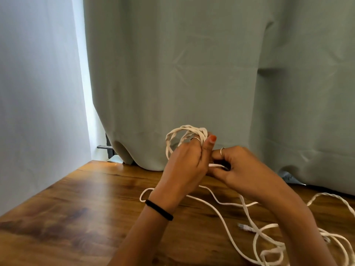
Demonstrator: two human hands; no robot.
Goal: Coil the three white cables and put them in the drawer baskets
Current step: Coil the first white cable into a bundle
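**Cable half-wound, loose line still strewn on the table**

Cable coil (185, 135) sits up off the table (76, 204) in your left hand (184, 162), fingers (194, 143) curled round the bundled loops, thumb up beside them. Your right hand (244, 169) pinches the free strand (217, 165) right next to it, feeding in. The slack (226, 219) trails down and right into a heap of tangled cable (272, 244) with a plug (245, 227) lying in it. Watch that heap: pull fast and the plug or a crossing loop could snag, dragging a knot upward. Ease your left grip and the loops may spring apart. No drawer baskets in sight.
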